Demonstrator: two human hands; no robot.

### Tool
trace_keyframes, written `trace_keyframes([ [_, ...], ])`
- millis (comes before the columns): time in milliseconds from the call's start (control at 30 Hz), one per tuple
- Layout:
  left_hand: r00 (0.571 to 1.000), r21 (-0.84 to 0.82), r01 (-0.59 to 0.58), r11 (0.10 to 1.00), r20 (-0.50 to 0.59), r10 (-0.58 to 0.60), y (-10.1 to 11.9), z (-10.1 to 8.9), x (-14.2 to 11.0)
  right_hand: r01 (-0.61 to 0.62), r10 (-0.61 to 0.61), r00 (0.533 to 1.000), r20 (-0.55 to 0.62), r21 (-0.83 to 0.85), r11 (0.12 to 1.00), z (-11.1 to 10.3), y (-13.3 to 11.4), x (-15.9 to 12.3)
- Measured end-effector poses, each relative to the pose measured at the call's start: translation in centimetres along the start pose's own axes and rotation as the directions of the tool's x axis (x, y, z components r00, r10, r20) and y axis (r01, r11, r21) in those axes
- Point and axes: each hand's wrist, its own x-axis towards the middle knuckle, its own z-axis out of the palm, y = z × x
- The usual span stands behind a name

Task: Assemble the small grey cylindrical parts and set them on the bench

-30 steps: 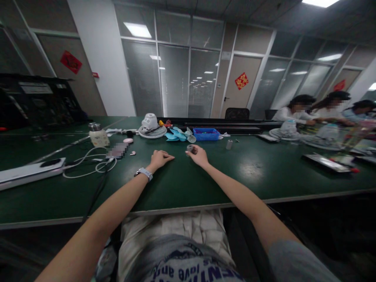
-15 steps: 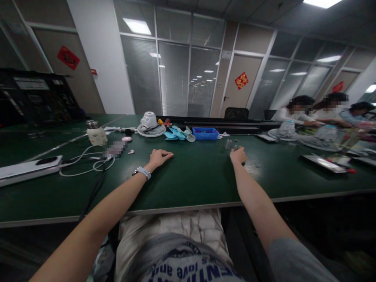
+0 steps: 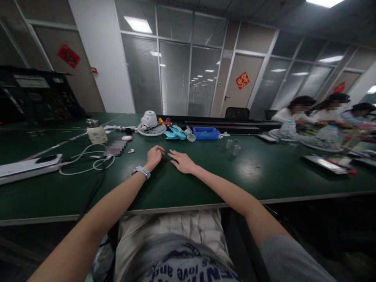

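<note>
My right hand [image 3: 182, 161] rests on the green table, fingers stretched out to the left and slightly apart, with nothing in it. Close by on its left, my left hand [image 3: 155, 156] has loosely bent fingers and no object visible in them. A small gap separates the two hands' fingertips. To the right of both hands, two small grey metal cylinders stand upright side by side: a rear cylinder [image 3: 228, 144] and a front cylinder [image 3: 236, 150]. Neither hand touches them.
Behind the hands lie a white fan part [image 3: 149, 124], blue fan blades [image 3: 175, 133] and a blue basket [image 3: 205, 133]. On the left are a bottle [image 3: 96, 133], a white cable [image 3: 76, 171] and a power strip [image 3: 29, 167]. Several people sit at the far right.
My right hand has let go of the front cylinder, leaving it beside the other, and moved left to near my left hand. My left hand has shifted slightly left, its fingers bending.
</note>
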Motion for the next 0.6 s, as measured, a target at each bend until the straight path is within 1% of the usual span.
trace_keyframes([
  [67, 1.0, 0.041, 0.013, 0.999, 0.014, -0.013, 0.1, -0.1, 0.0, 0.004, -0.005, 0.999, 0.049, 0.019, 1.0, 0.7, -0.1, 0.3],
  [167, 1.0, 0.099, 0.012, 0.995, 0.009, -0.013, 0.3, -0.2, -0.1, -0.015, 0.013, 0.998, 0.061, 0.039, 0.999, 0.3, 0.2, 0.0],
  [233, 1.0, 0.114, 0.001, 0.993, 0.012, -0.003, 0.4, -0.2, -0.1, -0.043, 0.042, 0.999, 0.034, 0.037, 0.998, -0.2, 0.2, -0.2],
  [333, 1.0, 0.121, -0.008, 0.993, 0.021, 0.006, 0.4, -0.3, -0.2, -0.118, 0.119, 0.993, -0.012, 0.04, 0.992, -1.2, 0.2, -0.4],
  [400, 1.0, 0.119, -0.009, 0.993, 0.023, 0.007, 0.4, -0.3, -0.2, -0.167, 0.169, 0.983, -0.073, 0.033, 0.985, -2.4, 0.9, -0.7],
  [433, 1.0, 0.117, -0.009, 0.993, 0.024, 0.007, 0.3, -0.2, -0.1, -0.189, 0.189, 0.974, -0.123, 0.013, 0.982, -3.4, 1.5, -1.0],
  [500, 1.0, 0.11, -0.009, 0.994, 0.029, 0.006, 0.1, -0.2, 0.0, -0.257, 0.232, 0.937, -0.261, -0.067, 0.964, -5.9, 3.6, -1.9],
  [533, 0.999, 0.105, -0.01, 0.994, 0.032, 0.007, 0.1, -0.1, 0.0, -0.312, 0.257, 0.905, -0.338, -0.118, 0.943, -7.4, 4.9, -2.6],
  [567, 0.999, 0.101, -0.013, 0.995, 0.036, 0.009, 0.0, -0.1, 0.1, -0.388, 0.292, 0.86, -0.418, -0.166, 0.906, -9.0, 6.2, -3.5],
  [600, 0.999, 0.097, -0.018, 0.995, 0.039, 0.014, -0.1, 0.0, 0.1, -0.481, 0.335, 0.8, -0.498, -0.2, 0.853, -10.5, 7.6, -4.4],
])
